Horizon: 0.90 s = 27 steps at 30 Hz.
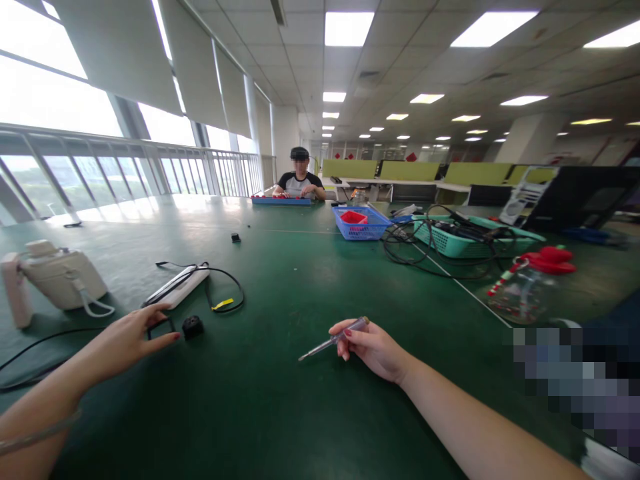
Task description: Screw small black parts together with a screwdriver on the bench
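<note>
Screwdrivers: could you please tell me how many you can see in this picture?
1: the screwdriver is held in the right hand, above the green table. Others could be hidden in the cluttered green basket.

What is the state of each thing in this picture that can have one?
Left hand: around black frame, grip unclear
Right hand: closed on screwdriver
Screwdriver: held, tip pointing left
Black block: on table, not held
Jar: red lid on
Blue basket: holding red container
Green basket: cables inside
Window blinds: partly lowered
Ceiling lights: on
</note>
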Motion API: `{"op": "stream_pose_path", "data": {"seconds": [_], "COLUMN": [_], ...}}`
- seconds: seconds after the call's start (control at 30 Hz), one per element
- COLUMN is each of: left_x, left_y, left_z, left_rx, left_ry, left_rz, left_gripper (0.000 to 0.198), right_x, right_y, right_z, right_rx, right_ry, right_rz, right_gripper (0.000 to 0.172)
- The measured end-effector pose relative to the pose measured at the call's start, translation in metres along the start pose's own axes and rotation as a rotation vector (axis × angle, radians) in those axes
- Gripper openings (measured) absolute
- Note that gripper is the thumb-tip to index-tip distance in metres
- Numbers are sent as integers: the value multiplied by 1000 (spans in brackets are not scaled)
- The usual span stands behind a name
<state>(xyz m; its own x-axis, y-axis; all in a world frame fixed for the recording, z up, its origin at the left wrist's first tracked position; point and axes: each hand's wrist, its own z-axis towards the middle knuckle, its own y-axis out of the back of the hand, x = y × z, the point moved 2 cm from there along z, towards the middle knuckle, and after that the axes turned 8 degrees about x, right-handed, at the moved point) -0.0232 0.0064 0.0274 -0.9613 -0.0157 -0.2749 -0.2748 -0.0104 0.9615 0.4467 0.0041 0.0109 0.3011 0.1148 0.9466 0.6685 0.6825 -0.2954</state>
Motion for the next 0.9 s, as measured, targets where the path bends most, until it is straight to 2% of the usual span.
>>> {"op": "stream_pose_path", "data": {"seconds": [0.07, 0.17, 0.3, 0.53, 0.73, 0.9], "left_x": [-16, -36, -46, -44, -31, -21], "left_y": [1, -2, -10, -16, -25, -25], "left_z": [-2, -3, -3, 4, 10, 12], "left_rx": [-57, -55, -38, -81, -84, -95], "left_ry": [-55, -157, -191, -245, -329, -364], "left_rz": [40, 123, 196, 185, 149, 148], "left_gripper": [86, 75, 71, 71, 64, 61], "right_x": [1, 1, 0, 0, 1, 1], "right_y": [0, 0, 1, 1, 0, 0], "right_z": [0, -1, -1, -1, 0, -1], "right_rx": [2, 12, 9, 13, 14, 13], "right_ry": [-7, -10, -14, -11, -4, -8], "right_rz": [-8, -12, -19, -22, -18, -18], "right_gripper": [26, 26, 26, 25, 25, 26]}}
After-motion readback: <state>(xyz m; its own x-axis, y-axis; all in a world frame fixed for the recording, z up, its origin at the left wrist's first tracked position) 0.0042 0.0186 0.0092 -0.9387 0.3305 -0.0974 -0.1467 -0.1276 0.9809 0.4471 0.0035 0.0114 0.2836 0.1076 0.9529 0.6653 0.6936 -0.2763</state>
